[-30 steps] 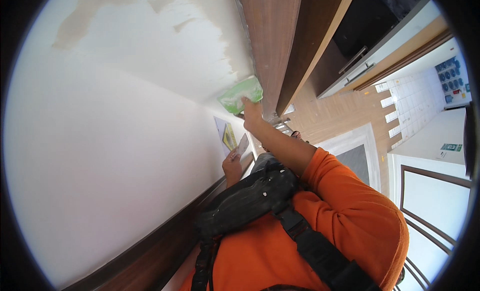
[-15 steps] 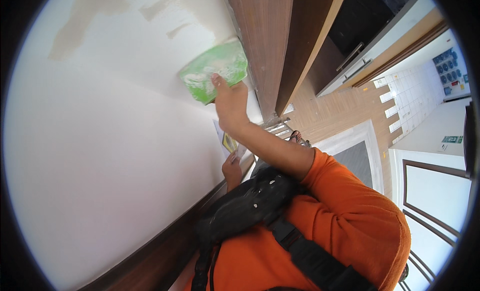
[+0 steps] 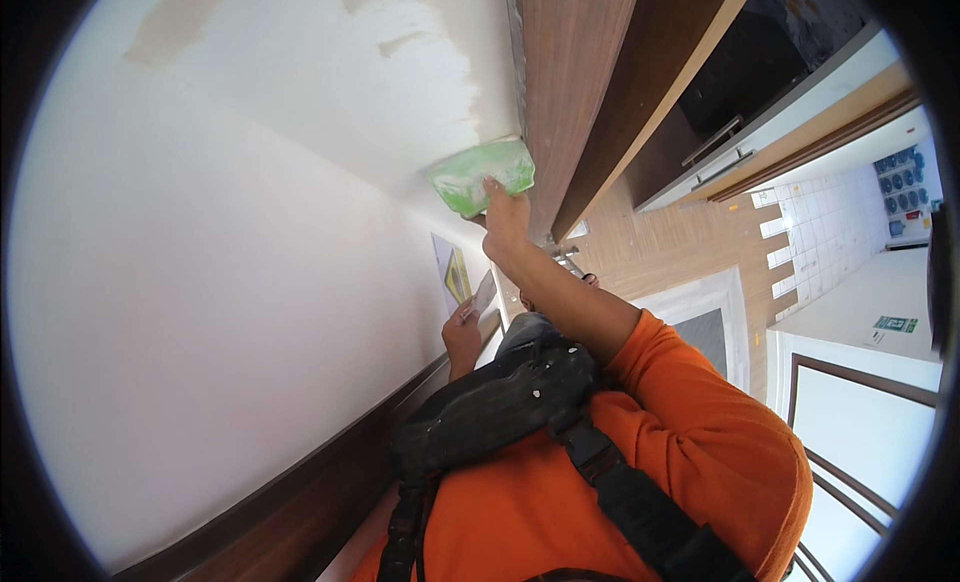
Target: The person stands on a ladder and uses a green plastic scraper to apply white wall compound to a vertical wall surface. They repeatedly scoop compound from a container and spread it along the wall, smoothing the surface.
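My right hand [image 3: 508, 220] grips a wide green plastic spreader [image 3: 480, 174] smeared with pale filler, the thumb lying on its face. The spreader is against the white wall [image 3: 250, 312], right beside the brown wooden door frame [image 3: 575, 52]. Lower down and closer to my body, my left hand [image 3: 462, 338] is closed on a scraper with a thin grey blade [image 3: 485, 292]. Its handle is mostly hidden by my fingers. Just beyond that blade, a pale sheet with a yellow triangle [image 3: 457, 274] is on the wall.
Beige patches [image 3: 180, 22] mark the upper wall. A dark wooden rail [image 3: 270, 512] runs along the wall at lower left. To the right stand an open brown door [image 3: 640, 92] and a cabinet with metal handles [image 3: 725, 152]. Wood-look floor [image 3: 660, 237] lies below.
My right hand has moved the green spreader down along the wall beside the door frame. My left hand keeps its hold on the scraper. The whole view has shifted slightly.
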Demonstrator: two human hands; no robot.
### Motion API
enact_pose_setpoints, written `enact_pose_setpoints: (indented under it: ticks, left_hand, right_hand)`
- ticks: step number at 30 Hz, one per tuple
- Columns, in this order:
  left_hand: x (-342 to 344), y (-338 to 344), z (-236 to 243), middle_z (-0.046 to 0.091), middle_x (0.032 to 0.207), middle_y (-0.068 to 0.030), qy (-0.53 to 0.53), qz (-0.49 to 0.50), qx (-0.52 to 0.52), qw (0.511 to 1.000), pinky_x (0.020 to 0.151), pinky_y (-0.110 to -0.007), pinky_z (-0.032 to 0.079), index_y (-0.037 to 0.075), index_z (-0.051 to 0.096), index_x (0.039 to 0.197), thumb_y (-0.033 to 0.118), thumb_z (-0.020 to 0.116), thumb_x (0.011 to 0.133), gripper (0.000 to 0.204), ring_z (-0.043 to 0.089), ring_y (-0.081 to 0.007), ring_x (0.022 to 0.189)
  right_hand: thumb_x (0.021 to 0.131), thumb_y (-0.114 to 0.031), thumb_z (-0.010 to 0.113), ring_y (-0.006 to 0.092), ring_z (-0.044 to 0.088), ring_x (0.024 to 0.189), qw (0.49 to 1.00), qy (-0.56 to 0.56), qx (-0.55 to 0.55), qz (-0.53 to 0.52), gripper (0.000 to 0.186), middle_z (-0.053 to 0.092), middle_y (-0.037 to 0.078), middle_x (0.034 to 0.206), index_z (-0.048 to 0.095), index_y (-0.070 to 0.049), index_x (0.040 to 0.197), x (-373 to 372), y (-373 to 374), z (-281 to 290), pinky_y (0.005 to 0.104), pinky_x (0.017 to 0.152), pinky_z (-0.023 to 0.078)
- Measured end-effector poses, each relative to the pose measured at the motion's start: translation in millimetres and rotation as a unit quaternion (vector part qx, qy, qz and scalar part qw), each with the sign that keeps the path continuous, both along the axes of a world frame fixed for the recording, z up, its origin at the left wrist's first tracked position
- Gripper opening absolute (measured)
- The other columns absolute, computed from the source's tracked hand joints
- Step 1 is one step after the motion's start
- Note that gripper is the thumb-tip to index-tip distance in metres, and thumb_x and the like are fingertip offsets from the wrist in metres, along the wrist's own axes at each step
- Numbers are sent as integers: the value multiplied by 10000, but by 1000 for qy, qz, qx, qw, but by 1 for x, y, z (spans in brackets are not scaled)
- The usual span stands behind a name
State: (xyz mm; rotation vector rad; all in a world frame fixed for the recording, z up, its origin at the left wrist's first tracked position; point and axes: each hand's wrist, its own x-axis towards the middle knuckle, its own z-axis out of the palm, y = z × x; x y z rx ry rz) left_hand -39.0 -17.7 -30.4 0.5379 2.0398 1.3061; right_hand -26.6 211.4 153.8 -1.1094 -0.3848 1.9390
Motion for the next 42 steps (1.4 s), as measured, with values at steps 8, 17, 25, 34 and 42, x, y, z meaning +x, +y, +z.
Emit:
enact_pose_setpoints:
  ticks: [8, 17, 25, 34, 42]
  left_hand:
    - [-3, 0, 8, 715, 1105, -140, 12, -11, -3, 1000, 905, -295, 487, -74, 630, 1256, -16, 592, 918, 345, 653, -177, 983]
    - [-2, -4, -2, 708, 1117, -144, 28, -12, -12, 999, 918, -296, 484, -77, 630, 1249, -26, 587, 922, 334, 654, -186, 991]
    - [2, 1, 21, 742, 1039, -175, 19, 4, -22, 1000, 881, -319, 509, 17, 691, 1209, 45, 607, 899, 322, 699, -217, 948]
    - [0, -7, 2, 743, 1038, -167, 10, 24, -3, 1000, 886, -316, 506, -3, 683, 1212, 45, 613, 895, 328, 691, -205, 956]
    - [-2, -2, 1, 741, 1044, -160, 5, 14, 3, 1000, 881, -309, 506, -19, 673, 1219, 35, 611, 898, 332, 685, -197, 953]
  right_hand:
    - [986, -127, 580, 167, 617, 903, 989, 60, 131, -39, 224, 640, 108, 1038, 587, 44, 1130, -8, -8, 116, 321, 712, 537]
    - [944, -117, 646, 200, 635, 1041, 985, 20, 165, 55, 310, 636, 86, 1166, 575, -9, 1226, 10, -30, 56, 410, 830, 571]
    - [932, -139, 630, 310, 625, 1121, 994, -35, -71, 78, 408, 580, 115, 1278, 500, -84, 1315, 22, 1, -98, 513, 819, 603]
    - [959, -127, 614, 275, 635, 1118, 998, 58, 30, 9, 401, 587, 121, 1271, 477, -50, 1328, 6, -4, 38, 465, 843, 605]
    - [967, -122, 577, 255, 650, 1039, 987, 98, 126, -3, 366, 595, 148, 1200, 472, 36, 1280, 8, -2, 175, 403, 723, 622]
